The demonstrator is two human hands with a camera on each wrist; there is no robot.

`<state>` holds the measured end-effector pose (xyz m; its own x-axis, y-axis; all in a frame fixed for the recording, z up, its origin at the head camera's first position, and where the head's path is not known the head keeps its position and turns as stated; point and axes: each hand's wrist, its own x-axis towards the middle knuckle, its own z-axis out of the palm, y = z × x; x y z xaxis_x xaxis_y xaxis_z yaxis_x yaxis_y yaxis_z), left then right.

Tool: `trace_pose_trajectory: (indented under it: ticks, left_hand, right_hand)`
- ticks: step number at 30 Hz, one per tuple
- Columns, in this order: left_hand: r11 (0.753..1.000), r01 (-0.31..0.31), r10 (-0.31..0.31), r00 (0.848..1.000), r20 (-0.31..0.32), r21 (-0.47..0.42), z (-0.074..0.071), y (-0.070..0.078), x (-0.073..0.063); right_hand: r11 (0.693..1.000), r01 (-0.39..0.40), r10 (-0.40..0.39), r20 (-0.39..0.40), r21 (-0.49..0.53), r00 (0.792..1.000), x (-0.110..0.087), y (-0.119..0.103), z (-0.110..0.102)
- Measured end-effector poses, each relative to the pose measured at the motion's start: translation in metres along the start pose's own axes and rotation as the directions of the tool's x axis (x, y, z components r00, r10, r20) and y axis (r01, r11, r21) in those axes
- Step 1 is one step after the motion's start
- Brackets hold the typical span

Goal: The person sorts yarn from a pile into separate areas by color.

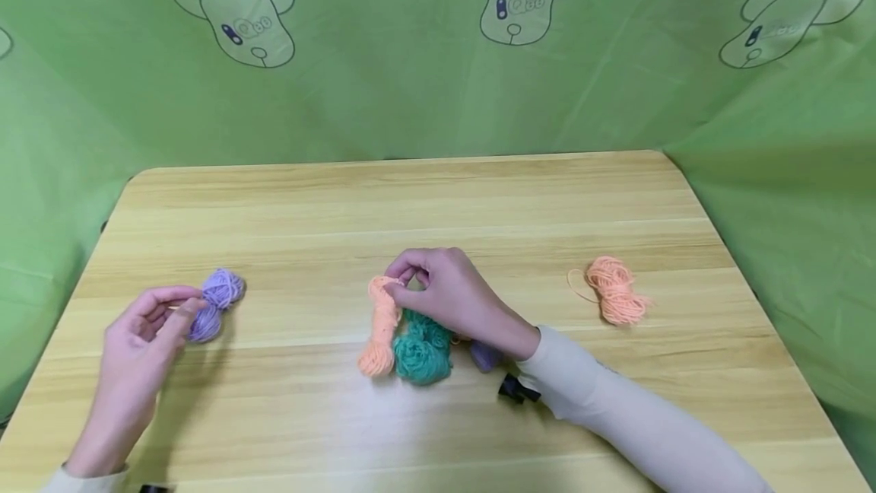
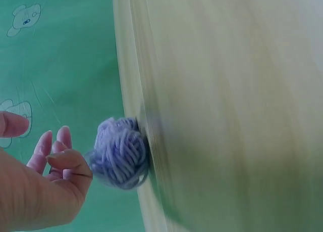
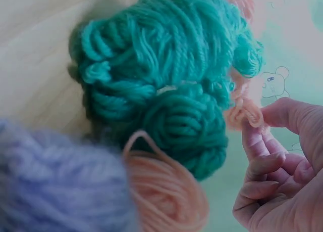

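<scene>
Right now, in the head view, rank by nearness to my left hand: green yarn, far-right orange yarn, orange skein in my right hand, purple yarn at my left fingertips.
1. Purple yarn, at your left hand.
2. Orange skein, in your right hand.
3. Green yarn, just right of that skein.
4. Orange yarn, far right.

Even, fairly bright light fills the head view; a soft shadow falls on the surface (image 1: 308, 417) beside the left hand (image 1: 140, 348), with pale glare between the hands. The left wrist view looks dimmer, hazy. Left of the right hand (image 1: 452, 295), lavender yarn (image 3: 60, 181) blurs in the right wrist view; cloth (image 3: 298, 45) above that hand washes out.
</scene>
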<state>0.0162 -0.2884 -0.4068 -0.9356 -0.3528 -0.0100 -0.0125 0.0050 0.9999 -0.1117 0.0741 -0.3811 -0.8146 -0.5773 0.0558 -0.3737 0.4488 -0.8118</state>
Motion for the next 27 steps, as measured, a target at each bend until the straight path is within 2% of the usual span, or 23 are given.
trace_pose_trajectory:
  ticks: [7, 14, 27]
  left_hand:
    - [0.999, -0.045, 0.045, 0.994, 0.095, 0.008, 0.015, 0.002, 0.004]
    - [0.996, -0.089, 0.087, 0.985, 0.152, 0.007, 0.025, 0.002, 0.006]
    - [0.979, -0.100, 0.069, 0.983, 0.169, 0.178, 0.038, -0.001, 0.012]
  right_hand:
    - [0.999, 0.046, -0.046, -0.064, 0.001, 0.997, -0.001, 0.000, -0.005]
    - [0.998, 0.055, -0.052, -0.108, 0.030, 0.993, -0.003, -0.005, -0.012]
    - [0.991, -0.033, 0.046, -0.098, 0.127, 0.994, -0.010, -0.009, -0.029]
